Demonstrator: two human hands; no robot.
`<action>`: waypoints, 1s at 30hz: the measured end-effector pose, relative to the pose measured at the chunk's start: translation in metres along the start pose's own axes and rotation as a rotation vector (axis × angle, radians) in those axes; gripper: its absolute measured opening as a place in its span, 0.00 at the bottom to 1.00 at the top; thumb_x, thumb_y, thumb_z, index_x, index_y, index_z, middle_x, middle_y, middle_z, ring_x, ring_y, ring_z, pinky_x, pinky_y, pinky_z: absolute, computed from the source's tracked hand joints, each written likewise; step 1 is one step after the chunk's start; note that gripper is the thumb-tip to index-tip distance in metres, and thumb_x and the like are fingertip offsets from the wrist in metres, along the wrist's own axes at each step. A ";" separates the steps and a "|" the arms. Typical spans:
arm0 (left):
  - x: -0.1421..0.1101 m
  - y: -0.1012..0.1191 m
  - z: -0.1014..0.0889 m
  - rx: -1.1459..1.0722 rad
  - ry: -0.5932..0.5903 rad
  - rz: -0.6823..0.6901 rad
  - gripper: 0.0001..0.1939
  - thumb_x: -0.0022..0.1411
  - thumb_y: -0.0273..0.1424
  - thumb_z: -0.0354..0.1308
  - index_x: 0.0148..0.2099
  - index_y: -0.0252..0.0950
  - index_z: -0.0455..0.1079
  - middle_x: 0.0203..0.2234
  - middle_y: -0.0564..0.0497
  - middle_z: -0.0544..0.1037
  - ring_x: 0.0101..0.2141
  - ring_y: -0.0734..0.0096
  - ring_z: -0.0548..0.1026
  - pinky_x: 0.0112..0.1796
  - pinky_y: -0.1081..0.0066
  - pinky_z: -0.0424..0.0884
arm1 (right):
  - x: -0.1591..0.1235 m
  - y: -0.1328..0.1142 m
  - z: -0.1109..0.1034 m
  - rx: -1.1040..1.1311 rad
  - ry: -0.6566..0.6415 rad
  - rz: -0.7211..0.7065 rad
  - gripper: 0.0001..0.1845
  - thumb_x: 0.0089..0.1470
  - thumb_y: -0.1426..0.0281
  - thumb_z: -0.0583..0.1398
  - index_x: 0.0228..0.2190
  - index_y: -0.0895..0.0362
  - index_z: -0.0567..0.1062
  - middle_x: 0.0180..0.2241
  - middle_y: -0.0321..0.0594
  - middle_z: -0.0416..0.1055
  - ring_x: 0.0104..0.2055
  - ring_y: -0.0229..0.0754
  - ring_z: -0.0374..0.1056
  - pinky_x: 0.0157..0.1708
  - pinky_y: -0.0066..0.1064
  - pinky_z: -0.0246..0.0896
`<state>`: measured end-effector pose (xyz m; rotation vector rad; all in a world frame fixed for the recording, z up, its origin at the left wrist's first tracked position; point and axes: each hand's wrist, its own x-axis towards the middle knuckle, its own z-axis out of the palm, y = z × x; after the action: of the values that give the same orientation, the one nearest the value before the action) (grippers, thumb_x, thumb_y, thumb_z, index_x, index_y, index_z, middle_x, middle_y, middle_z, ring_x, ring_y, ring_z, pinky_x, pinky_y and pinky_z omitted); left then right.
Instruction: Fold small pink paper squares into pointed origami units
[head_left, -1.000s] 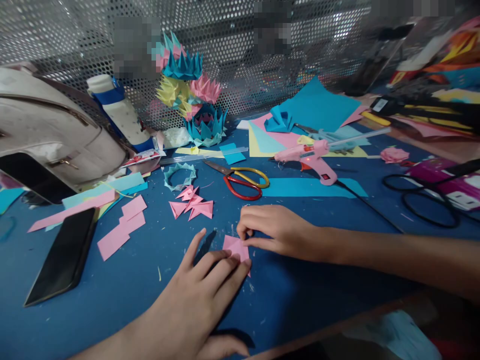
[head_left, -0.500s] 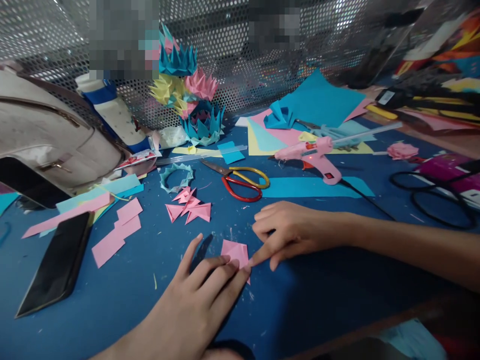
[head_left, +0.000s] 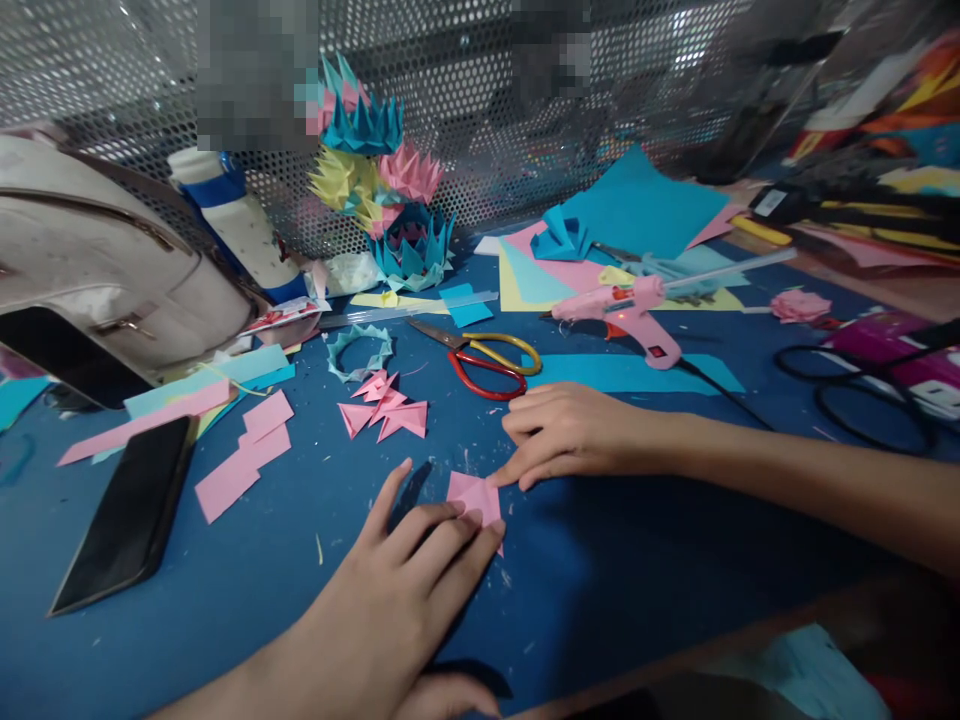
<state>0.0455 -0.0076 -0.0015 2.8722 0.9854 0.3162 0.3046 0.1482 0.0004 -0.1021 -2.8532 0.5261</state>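
Observation:
A small square of pink paper (head_left: 486, 497), partly folded, lies on the blue table under my hands. The fingers of my left hand (head_left: 420, 575) lie spread and flat, their tips pressing the paper's lower part and covering some of it. My right hand (head_left: 574, 435) touches the paper's upper right edge with its outstretched index fingertip; its other fingers are loosely bent and nothing is in them. Folded pink pieces (head_left: 385, 405) and a pale blue paper ring (head_left: 360, 352) lie beyond my left hand. Scissors (head_left: 491, 365) with red and yellow handles rest behind the paper.
A pink glue gun (head_left: 637, 315) with a black cord stands at the right. Pink cut papers (head_left: 244, 458) and a phone (head_left: 127, 515) lie left. Folded paper flowers (head_left: 412, 245), a bottle (head_left: 244, 230) and a bag (head_left: 97, 240) stand along the mesh panel (head_left: 465, 120).
My right fingertip has slid up along the paper's right edge, from its lower right to its upper right corner. My left hand still presses the paper. The view has shifted slightly.

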 end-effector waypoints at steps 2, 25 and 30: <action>0.000 0.001 -0.003 -0.012 -0.024 -0.008 0.43 0.69 0.60 0.44 0.71 0.32 0.55 0.56 0.44 0.74 0.57 0.55 0.69 0.67 0.43 0.28 | 0.001 -0.003 0.001 -0.026 0.026 -0.009 0.22 0.70 0.56 0.50 0.48 0.49 0.81 0.29 0.37 0.67 0.32 0.38 0.59 0.32 0.31 0.48; 0.027 -0.014 -0.008 0.316 0.379 0.243 0.13 0.73 0.21 0.49 0.38 0.32 0.74 0.30 0.50 0.79 0.32 0.69 0.75 0.49 0.59 0.73 | 0.057 -0.045 -0.019 0.038 -0.228 0.442 0.01 0.56 0.73 0.60 0.32 0.57 0.73 0.29 0.33 0.71 0.31 0.35 0.63 0.28 0.27 0.46; 0.021 -0.020 -0.027 0.341 0.370 0.187 0.18 0.75 0.21 0.43 0.42 0.31 0.74 0.35 0.48 0.81 0.33 0.67 0.75 0.45 0.60 0.74 | 0.044 -0.060 -0.026 0.001 -0.317 0.531 0.06 0.52 0.72 0.59 0.24 0.57 0.71 0.22 0.31 0.65 0.23 0.33 0.54 0.25 0.29 0.40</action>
<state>0.0432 0.0214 0.0253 3.3036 0.8914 0.7914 0.2669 0.1063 0.0546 -0.8647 -3.1227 0.6935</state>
